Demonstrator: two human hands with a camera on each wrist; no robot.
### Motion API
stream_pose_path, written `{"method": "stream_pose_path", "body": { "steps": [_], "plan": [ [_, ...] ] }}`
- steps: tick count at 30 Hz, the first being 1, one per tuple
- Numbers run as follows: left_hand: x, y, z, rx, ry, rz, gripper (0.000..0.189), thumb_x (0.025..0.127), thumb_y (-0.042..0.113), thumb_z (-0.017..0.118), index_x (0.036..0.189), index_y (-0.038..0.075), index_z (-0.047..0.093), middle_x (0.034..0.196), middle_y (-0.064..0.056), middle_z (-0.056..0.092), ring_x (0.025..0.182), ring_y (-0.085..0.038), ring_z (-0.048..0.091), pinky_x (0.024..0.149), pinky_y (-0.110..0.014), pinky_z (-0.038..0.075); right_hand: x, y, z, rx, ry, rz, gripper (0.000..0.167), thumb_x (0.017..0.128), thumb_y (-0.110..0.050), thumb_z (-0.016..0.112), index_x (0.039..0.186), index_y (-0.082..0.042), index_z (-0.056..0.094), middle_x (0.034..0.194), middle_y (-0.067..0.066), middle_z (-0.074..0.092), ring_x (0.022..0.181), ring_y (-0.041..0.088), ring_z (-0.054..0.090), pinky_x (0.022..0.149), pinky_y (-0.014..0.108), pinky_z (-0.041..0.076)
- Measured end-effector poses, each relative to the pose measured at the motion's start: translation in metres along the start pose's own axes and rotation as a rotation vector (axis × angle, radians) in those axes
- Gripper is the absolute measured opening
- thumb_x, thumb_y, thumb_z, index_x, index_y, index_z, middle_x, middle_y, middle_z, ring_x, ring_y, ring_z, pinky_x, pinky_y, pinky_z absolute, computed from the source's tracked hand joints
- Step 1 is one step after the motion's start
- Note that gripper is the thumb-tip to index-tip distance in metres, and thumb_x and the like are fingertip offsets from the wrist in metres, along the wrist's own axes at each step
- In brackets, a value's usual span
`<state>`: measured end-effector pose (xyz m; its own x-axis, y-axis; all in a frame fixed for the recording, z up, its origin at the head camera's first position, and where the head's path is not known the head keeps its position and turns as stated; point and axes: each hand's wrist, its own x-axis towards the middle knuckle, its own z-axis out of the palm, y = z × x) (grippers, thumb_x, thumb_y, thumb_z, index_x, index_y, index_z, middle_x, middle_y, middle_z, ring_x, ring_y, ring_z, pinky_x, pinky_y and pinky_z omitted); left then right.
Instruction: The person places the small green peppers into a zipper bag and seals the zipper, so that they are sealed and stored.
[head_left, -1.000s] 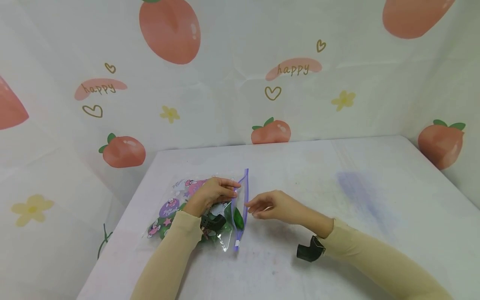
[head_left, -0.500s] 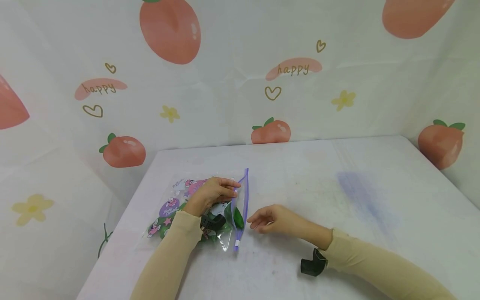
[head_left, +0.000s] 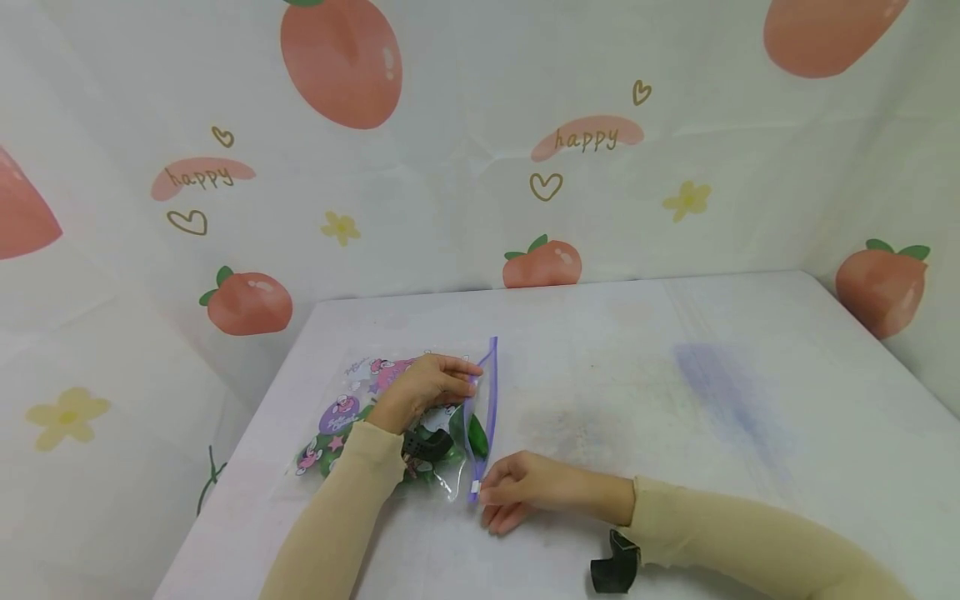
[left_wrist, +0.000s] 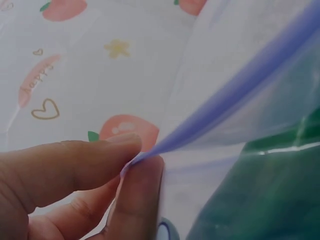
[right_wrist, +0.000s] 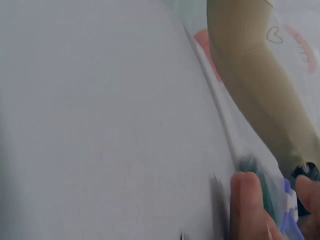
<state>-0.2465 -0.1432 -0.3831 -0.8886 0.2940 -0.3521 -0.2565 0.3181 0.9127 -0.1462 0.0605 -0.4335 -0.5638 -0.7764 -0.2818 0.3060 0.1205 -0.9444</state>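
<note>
A clear zip bag [head_left: 347, 415] with pink and purple cartoon prints lies on the left part of the table. Glossy dark green things [head_left: 477, 437] show inside it, one just within the mouth. My left hand [head_left: 420, 390] reaches over the bag and pinches one side of its purple zip edge [left_wrist: 220, 107] between thumb and finger, so the mouth gapes. At the near end of the zip sits a white slider [head_left: 476, 486]. My right hand [head_left: 528, 490] is right at this slider, with thumb and fingers apart on either side of it in the right wrist view.
The white table [head_left: 600, 333] bears a faint blue-purple stain on its right part. A white curtain [head_left: 450, 167] printed with peaches stands behind and beside it. Black camera mounts [head_left: 615, 567] hang at both wrists.
My right hand has moved toward the near side of the table, from beside the middle of the bag's mouth to the white slider. My left hand keeps its pinch in the same place.
</note>
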Motion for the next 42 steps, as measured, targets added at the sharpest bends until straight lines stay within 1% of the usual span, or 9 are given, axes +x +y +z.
{"method": "stream_pose_path", "body": {
  "steps": [6,9,12,18,22,29,34,38,42],
  "plan": [
    [0.0,0.001,0.0,0.024,-0.014,0.0,0.039,0.085,-0.001,0.069,0.123,-0.005,0.061,0.095,-0.005,0.064,0.077,-0.01,0.062,0.078,-0.027,0.056,0.005,0.002,0.013,0.068,0.077,0.008,0.021,0.097,-0.014,0.057,0.093,0.006,0.059,0.085,0.019,0.071,0.067,0.012,0.068,0.068,0.031,0.059],
    [-0.003,0.002,0.0,0.057,-0.021,0.027,0.038,0.087,0.002,0.068,0.124,-0.006,0.061,0.102,-0.012,0.067,0.082,-0.012,0.065,0.084,-0.032,0.056,0.005,0.002,0.015,0.094,0.094,0.015,0.018,0.096,-0.013,0.058,0.091,0.004,0.059,0.081,0.014,0.071,0.066,0.011,0.067,0.067,0.029,0.059],
    [-0.007,0.004,0.0,0.139,-0.003,0.078,0.036,0.089,0.007,0.066,0.122,-0.005,0.061,0.109,-0.016,0.067,0.087,-0.017,0.067,0.085,-0.035,0.056,0.006,0.003,0.015,0.113,0.098,0.015,0.015,0.096,-0.011,0.057,0.088,0.001,0.058,0.079,0.011,0.071,0.065,0.01,0.067,0.066,0.028,0.058],
    [-0.033,0.018,0.002,0.272,0.116,0.177,0.03,0.092,0.014,0.063,0.118,0.0,0.065,0.116,-0.015,0.066,0.099,-0.03,0.065,0.082,-0.036,0.056,0.005,0.003,0.015,0.114,0.101,0.012,0.013,0.096,-0.009,0.057,0.085,-0.001,0.057,0.078,0.01,0.07,0.064,0.01,0.067,0.066,0.028,0.058],
    [-0.058,0.031,0.001,0.317,0.132,0.241,0.028,0.093,0.021,0.064,0.118,0.007,0.066,0.118,-0.012,0.067,0.1,-0.032,0.066,0.084,-0.041,0.055,0.004,0.002,0.014,0.108,0.113,0.015,0.012,0.096,-0.008,0.057,0.085,-0.001,0.056,0.079,0.011,0.071,0.064,0.011,0.067,0.066,0.028,0.058],
    [-0.098,0.035,-0.001,0.284,0.0,0.341,0.03,0.093,0.023,0.066,0.118,0.007,0.065,0.117,-0.011,0.067,0.096,-0.024,0.068,0.084,-0.032,0.056,0.001,0.0,0.008,0.079,0.14,0.016,0.011,0.095,-0.006,0.057,0.086,0.0,0.056,0.08,0.015,0.071,0.065,0.013,0.067,0.067,0.031,0.059],
    [-0.118,0.026,0.007,0.269,-0.108,0.348,0.029,0.093,0.023,0.065,0.116,0.005,0.066,0.115,-0.016,0.066,0.093,-0.028,0.067,0.078,-0.031,0.055,-0.001,-0.003,0.002,0.054,0.151,0.014,0.012,0.095,-0.005,0.057,0.086,0.003,0.057,0.08,0.017,0.071,0.064,0.013,0.067,0.067,0.032,0.059],
    [-0.126,0.012,0.018,0.173,-0.217,0.287,0.032,0.093,0.019,0.064,0.118,-0.001,0.064,0.115,-0.02,0.065,0.092,-0.023,0.066,0.079,-0.03,0.056,-0.002,-0.005,-0.001,0.049,0.144,0.013,0.012,0.095,-0.005,0.056,0.086,0.002,0.056,0.08,0.017,0.071,0.064,0.012,0.067,0.067,0.032,0.059],
    [-0.129,-0.007,0.029,0.056,-0.322,0.192,0.032,0.094,0.013,0.06,0.118,-0.008,0.06,0.109,-0.021,0.065,0.09,-0.017,0.066,0.079,-0.031,0.057,-0.002,-0.007,-0.001,0.057,0.142,0.017,0.011,0.095,-0.004,0.055,0.084,-0.001,0.055,0.076,0.012,0.07,0.063,0.011,0.066,0.066,0.031,0.059]
  ]
}}
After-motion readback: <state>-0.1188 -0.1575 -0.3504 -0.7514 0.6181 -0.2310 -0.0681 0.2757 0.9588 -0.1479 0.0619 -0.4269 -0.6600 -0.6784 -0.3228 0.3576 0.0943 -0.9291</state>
